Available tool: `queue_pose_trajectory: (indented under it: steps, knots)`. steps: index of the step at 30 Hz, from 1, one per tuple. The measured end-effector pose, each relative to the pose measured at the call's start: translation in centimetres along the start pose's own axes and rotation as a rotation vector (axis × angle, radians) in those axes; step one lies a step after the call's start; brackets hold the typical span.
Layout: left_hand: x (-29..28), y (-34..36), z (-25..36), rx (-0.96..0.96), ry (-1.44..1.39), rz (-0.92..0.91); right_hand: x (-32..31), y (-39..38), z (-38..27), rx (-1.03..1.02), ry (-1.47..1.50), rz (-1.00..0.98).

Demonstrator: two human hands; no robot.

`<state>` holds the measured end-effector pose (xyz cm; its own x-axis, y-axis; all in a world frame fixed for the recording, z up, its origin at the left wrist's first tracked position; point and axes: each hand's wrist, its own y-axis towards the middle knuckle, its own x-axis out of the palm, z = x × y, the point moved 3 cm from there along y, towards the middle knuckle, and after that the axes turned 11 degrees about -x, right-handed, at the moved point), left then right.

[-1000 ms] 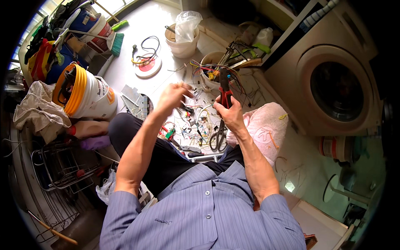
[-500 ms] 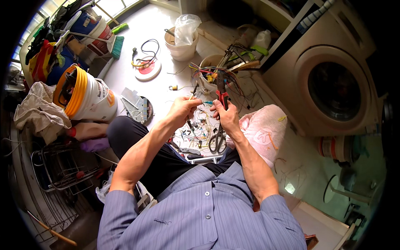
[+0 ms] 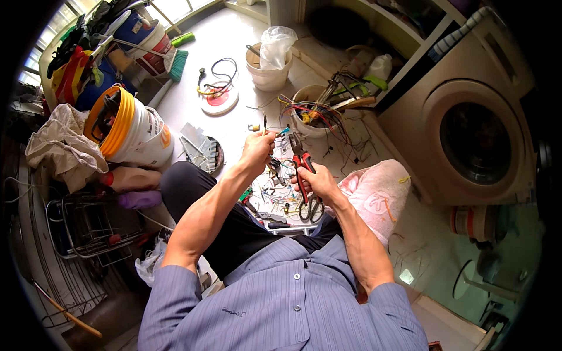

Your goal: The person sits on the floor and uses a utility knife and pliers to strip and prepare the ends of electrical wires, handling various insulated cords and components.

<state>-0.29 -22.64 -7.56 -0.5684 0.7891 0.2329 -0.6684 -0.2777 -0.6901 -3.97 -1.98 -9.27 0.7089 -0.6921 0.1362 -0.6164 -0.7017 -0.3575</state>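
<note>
My left hand (image 3: 258,150) is closed in a pinch on a thin wire, whose blue end (image 3: 286,131) sticks out to the right of the fingers. A slim dark-and-pale stick-like piece also rises from that hand; what it is I cannot make out. My right hand (image 3: 318,181) grips the red-and-black handles of a pair of pliers (image 3: 301,159), jaws pointing up and left, close below the blue end. Between my legs lie many cut wires and small connectors (image 3: 281,193). Black-handled scissors (image 3: 311,209) rest just under my right hand.
Beyond my hands stands a bucket of wires and tools (image 3: 309,93), with a white bucket (image 3: 269,73) behind it. A corded round disc (image 3: 219,101) lies on the floor. At left is a yellow-rimmed bucket (image 3: 140,131); at right, a pink towel (image 3: 377,196) and a washing machine (image 3: 421,128).
The pliers have dropped lower and tilted left, their jaws now near the wire's blue end. My right hand has moved down toward me. The whole view has shifted slightly.
</note>
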Motion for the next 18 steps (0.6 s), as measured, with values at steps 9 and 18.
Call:
queue_pose_trajectory:
  steps: [9, 18]
  knots:
    - [0.5, 0.1, -0.5, -0.006, 0.076, 0.008, 0.4, -0.1, -1.1, -0.278, -0.640, 0.092]
    - [1.9, -0.1, -2.1, -0.009, 0.205, -0.092, 0.5, -0.6, -1.3, -0.277, -0.702, 0.166]
